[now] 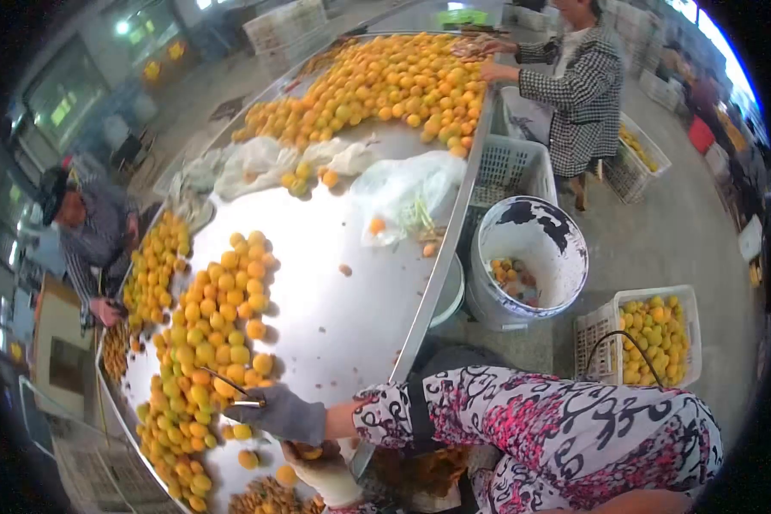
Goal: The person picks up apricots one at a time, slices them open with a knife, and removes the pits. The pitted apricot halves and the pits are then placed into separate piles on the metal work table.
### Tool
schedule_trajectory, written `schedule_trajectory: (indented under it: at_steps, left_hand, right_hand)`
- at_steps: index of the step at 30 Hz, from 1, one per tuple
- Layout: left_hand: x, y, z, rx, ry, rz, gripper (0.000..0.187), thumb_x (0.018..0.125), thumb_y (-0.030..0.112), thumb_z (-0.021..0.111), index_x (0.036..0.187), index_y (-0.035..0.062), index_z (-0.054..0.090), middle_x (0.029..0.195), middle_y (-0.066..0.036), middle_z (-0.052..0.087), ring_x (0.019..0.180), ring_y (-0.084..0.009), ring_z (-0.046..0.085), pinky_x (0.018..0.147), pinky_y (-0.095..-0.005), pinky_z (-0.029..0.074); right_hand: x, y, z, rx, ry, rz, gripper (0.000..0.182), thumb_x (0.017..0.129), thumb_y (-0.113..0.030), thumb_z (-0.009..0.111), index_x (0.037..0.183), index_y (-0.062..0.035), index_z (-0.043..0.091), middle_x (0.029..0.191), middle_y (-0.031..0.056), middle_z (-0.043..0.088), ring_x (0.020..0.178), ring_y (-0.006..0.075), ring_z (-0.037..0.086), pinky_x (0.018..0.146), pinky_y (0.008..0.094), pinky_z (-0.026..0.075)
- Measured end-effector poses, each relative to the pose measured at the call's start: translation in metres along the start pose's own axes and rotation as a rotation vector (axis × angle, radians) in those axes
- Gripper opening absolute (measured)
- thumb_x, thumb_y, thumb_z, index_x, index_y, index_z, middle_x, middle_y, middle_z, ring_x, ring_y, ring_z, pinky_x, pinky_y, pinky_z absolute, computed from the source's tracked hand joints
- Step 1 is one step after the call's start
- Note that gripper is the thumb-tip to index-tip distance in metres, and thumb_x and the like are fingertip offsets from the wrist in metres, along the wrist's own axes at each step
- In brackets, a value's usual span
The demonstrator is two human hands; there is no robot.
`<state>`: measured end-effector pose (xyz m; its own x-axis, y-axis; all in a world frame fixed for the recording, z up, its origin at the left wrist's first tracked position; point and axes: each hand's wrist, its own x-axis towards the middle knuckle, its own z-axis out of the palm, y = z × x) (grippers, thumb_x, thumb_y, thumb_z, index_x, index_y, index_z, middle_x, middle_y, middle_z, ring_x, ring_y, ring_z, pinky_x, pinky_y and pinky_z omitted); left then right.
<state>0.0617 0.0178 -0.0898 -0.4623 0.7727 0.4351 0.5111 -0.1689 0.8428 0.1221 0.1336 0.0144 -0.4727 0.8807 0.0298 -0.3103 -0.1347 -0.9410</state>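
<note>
My right hand, in a grey glove, is closed around a thin metal tool whose narrow end points out over the apricots. Just below it, my left hand wears a whitish glove and is closed on an apricot, which is partly hidden. Both hands are over the near edge of a shiny metal table. A long heap of yellow-orange apricots lies on the table beyond my hands. Beside my left hand is a pile of small brown pieces, perhaps pits.
A larger apricot heap covers the far end, behind cloths and a plastic bag. A white bucket and a crate of apricots stand on the floor. Two people work at the table, one across, one farther along.
</note>
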Motion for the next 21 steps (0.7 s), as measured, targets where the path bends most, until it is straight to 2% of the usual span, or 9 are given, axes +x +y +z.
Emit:
schedule_trajectory:
  at_steps: [3,4,5,7,9,12,13,20,21]
  left_hand:
    - [-0.007,-0.022,-0.024,0.074,-0.107,-0.102,0.058,0.079,-0.002,0.053,0.133,0.0043,0.032,0.117,-0.010,0.048,0.096,-0.0185,0.052,0.076,-0.0258,0.046]
    - [-0.008,-0.021,-0.018,-0.338,0.013,-0.298,0.058,0.078,-0.003,0.053,0.132,0.0038,0.033,0.117,-0.011,0.048,0.097,-0.0189,0.052,0.077,-0.0277,0.046]
    - [-0.007,-0.020,-0.013,-0.743,0.134,-0.494,0.058,0.077,-0.005,0.054,0.131,0.0032,0.034,0.118,-0.011,0.048,0.098,-0.0194,0.052,0.079,-0.0297,0.047]
    - [0.011,0.036,-0.006,-0.707,0.074,-0.598,0.049,0.082,0.011,0.053,0.129,0.0070,0.039,0.115,-0.009,0.049,0.097,-0.0181,0.050,0.078,-0.0300,0.044]
    - [0.024,0.089,0.001,-0.722,0.040,-0.758,0.043,0.089,0.032,0.047,0.129,0.0143,0.044,0.107,-0.004,0.051,0.086,-0.0143,0.050,0.068,-0.0264,0.041]
    - [0.021,0.077,-0.001,-0.825,0.099,-0.869,0.045,0.090,0.038,0.044,0.129,0.0152,0.043,0.083,0.001,0.053,0.065,-0.0105,0.047,0.058,-0.0245,0.039]
    - [0.019,0.070,-0.005,-0.822,0.104,-0.872,0.045,0.090,0.038,0.044,0.129,0.0152,0.043,0.083,0.001,0.053,0.065,-0.0105,0.047,0.058,-0.0245,0.039]
    - [0.011,0.029,-0.017,-0.610,-0.066,-0.856,0.035,0.089,0.047,0.043,0.107,0.0194,0.055,0.052,0.004,0.033,0.043,-0.0101,0.033,0.045,-0.0242,0.033]
    - [0.010,0.035,-0.016,-0.714,-0.015,-0.955,0.033,0.089,0.047,0.044,0.102,0.0196,0.056,0.055,0.004,0.037,0.044,-0.0103,0.034,0.044,-0.0230,0.032]
  right_hand:
    - [0.007,0.023,0.013,0.016,0.082,0.029,0.040,0.082,-0.045,0.060,0.099,-0.0087,0.064,0.083,0.0114,0.065,0.079,0.0186,0.061,0.070,0.0299,0.048]
    - [-0.003,0.009,0.002,0.036,0.016,0.209,0.036,0.084,-0.041,0.060,0.100,-0.0090,0.063,0.078,0.0107,0.063,0.076,0.0165,0.059,0.069,0.0285,0.047]
    - [0.003,0.031,0.005,0.022,0.068,-0.077,0.037,0.085,-0.041,0.059,0.102,-0.0079,0.062,0.076,0.0092,0.062,0.074,0.0149,0.057,0.067,0.0289,0.046]
    - [0.012,0.047,0.004,0.004,0.124,-0.368,0.038,0.085,-0.040,0.058,0.104,-0.0069,0.061,0.073,0.0077,0.060,0.071,0.0134,0.055,0.066,0.0293,0.046]
    - [0.013,0.025,0.000,0.345,0.119,0.084,0.038,0.085,-0.042,0.058,0.099,-0.0067,0.060,0.062,0.0029,0.055,0.056,0.0115,0.050,0.052,0.0292,0.043]
    - [-0.003,-0.016,-0.022,0.467,0.006,0.438,0.032,0.086,-0.041,0.056,0.089,-0.0088,0.059,0.052,-0.0025,0.045,0.041,0.0088,0.038,0.039,0.0269,0.032]
    - [-0.004,-0.021,-0.019,0.506,0.042,0.469,0.031,0.087,-0.042,0.055,0.082,-0.0118,0.057,0.047,-0.0044,0.039,0.035,0.0081,0.030,0.034,0.0261,0.024]
    - [0.000,0.011,-0.008,0.697,-0.011,0.485,0.030,0.086,-0.039,0.057,0.077,-0.0105,0.057,0.049,-0.0034,0.039,0.037,0.0077,0.031,0.035,0.0243,0.026]
    - [0.001,0.016,0.003,0.409,0.101,0.191,0.029,0.086,-0.038,0.057,0.080,-0.0098,0.058,0.050,-0.0034,0.040,0.039,0.0073,0.033,0.036,0.0241,0.028]
